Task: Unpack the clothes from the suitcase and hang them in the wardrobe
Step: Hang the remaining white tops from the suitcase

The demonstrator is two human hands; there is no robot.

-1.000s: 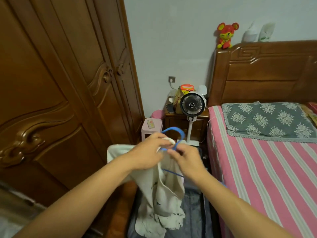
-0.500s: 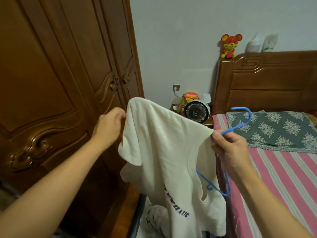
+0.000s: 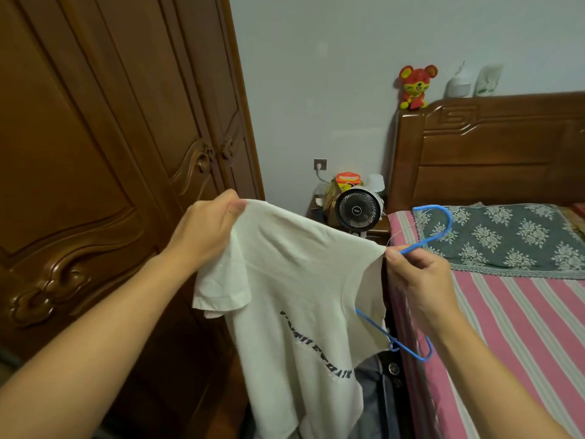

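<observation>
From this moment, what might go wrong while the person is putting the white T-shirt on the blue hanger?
The right hand pinches both the white T-shirt with dark lettering and the thin blue plastic hanger; either may slip. One hanger end pokes out beside the shirt, so it may hang crooked. The carved brown wooden wardrobe looks closed while the left hand grips the shoulder.

Two bare forearms, unsleeved to the frame edge; left hand (image 3: 205, 231) and right hand (image 3: 418, 280) ungloved, without rings or watch.

White T-shirt (image 3: 294, 280) on blue hanger (image 3: 433, 229)
</observation>
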